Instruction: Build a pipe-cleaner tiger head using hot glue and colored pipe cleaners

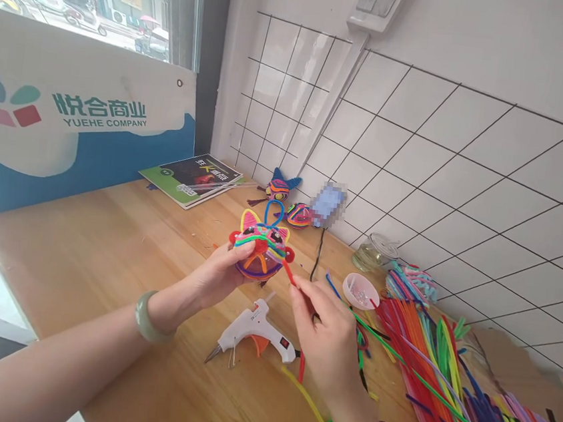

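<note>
White-blue panel (82,126): "悦合商业", "YUEHE COMPANY". Booklet (191,180) lettering unclear.

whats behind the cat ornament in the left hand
Beyond the cat ornament, a blue-topped striped ornament and another striped one sit on the wooden table near the tiled wall. The cat ornament hides its own back and the table directly behind.

On my head feed: left hand (222,268) holds colorful cat-faced ornament (258,262) above wooden table (157,386); right hand (326,330) pinches red fuzzy stem (290,272) at its side. White glue gun (250,322) lies below, loose bright stems (411,359) at right.
</note>
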The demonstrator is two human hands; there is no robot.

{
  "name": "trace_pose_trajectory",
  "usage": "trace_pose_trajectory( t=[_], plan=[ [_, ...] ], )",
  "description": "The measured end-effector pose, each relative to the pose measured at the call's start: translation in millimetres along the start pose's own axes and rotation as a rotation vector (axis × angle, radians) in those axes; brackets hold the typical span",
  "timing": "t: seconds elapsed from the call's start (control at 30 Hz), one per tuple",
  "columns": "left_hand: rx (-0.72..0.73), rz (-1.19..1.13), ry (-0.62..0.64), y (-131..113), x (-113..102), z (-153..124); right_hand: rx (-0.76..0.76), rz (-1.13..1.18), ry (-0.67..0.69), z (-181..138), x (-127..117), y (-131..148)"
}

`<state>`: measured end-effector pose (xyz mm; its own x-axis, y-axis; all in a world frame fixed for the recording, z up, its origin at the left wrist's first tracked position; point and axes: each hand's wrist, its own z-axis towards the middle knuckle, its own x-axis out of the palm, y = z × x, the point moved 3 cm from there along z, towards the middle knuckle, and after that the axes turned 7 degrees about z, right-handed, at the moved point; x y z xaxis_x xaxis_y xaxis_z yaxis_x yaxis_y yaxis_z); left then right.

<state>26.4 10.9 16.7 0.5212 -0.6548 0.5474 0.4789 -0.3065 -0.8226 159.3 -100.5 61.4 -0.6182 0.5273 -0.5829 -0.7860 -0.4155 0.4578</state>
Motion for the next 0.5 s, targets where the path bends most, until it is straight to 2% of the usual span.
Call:
trace_pose_trajectory(
  t=[0.2, 0.5],
  plan=[
    [-0.035, -0.052, 0.072, 6.0, 2.6, -1.9, -0.205, -0.078, 0.009, -1.4, 6.0, 10.4],
    [-0.129, -0.048, 0.032, 8.7, 2.6, -3.7, -0.318, -0.066, 0.024, -4.6, 7.8, 15.1]
  ],
)
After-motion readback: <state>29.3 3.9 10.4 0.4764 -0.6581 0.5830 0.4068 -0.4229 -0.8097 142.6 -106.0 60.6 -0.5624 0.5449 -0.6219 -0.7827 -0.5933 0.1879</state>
